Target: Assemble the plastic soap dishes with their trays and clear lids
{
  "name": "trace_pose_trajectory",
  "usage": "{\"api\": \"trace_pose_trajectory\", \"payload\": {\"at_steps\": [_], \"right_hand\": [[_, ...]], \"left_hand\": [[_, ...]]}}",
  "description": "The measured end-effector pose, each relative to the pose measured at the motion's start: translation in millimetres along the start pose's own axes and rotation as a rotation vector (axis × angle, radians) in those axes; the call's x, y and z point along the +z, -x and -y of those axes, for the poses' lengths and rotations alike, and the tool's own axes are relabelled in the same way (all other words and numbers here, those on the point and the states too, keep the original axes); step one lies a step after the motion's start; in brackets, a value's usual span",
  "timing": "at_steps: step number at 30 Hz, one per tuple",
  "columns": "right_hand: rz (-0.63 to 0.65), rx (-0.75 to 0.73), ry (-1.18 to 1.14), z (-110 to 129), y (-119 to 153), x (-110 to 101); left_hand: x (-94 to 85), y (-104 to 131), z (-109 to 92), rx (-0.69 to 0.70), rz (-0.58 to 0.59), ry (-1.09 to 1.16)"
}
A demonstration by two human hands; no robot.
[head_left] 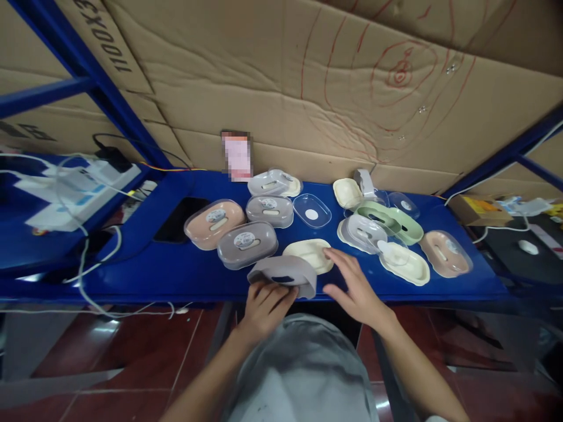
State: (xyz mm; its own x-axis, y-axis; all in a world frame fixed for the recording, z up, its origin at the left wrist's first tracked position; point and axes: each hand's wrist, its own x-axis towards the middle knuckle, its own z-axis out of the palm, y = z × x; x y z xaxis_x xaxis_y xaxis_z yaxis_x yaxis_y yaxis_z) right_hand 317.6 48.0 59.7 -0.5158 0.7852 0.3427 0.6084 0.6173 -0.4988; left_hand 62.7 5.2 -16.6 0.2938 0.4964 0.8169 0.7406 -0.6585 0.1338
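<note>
My left hand [269,305] grips the near edge of a grey oval frame [303,268], which is tilted at the table's front edge. Behind and partly under this frame lies a cream oval tray [314,253]. The fingertips of my right hand [352,287] are at the tray's right end, with thumb and fingers apart. Left of the frame sits a grey oval case [247,245] with a clear lid and a round label. A loose clear lid [312,211] with a white sticker lies behind the tray.
Peach cases [214,224] [446,253] stand at both sides. Green parts [404,223], cream trays [404,264] and clear lids lie at the right. A dark phone-like slab [180,220], power strips [83,193] and cables are at the left. Cardboard [264,76] backs the blue table [176,272].
</note>
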Motion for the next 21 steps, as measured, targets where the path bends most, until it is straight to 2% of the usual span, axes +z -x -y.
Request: {"api": "trace_pose_trajectory", "payload": {"at_steps": [4,7,10,14,17,21], "right_hand": [[0.034,0.112,-0.307,19,-10,-1],[-0.007,0.16,-0.354,23,-24,-14],[-0.105,0.108,-0.187,15,-48,-35],[-0.182,0.009,0.183,-15,-93,-48],[-0.126,0.035,0.424,-35,-118,-38],[-0.039,0.02,0.537,-40,-120,-8]], "left_hand": [[-0.1,-4,-5,0.036,0.089,-0.019],[2.0,-16,-8,0.006,0.097,-0.06],[5.5,-31,-11,-0.075,0.128,-0.134],[8.7,-41,-12,-0.127,0.34,-0.102],[7.4,-36,-8,-0.149,0.384,-0.014],[3.4,-26,0,-0.22,0.343,0.053]]}}
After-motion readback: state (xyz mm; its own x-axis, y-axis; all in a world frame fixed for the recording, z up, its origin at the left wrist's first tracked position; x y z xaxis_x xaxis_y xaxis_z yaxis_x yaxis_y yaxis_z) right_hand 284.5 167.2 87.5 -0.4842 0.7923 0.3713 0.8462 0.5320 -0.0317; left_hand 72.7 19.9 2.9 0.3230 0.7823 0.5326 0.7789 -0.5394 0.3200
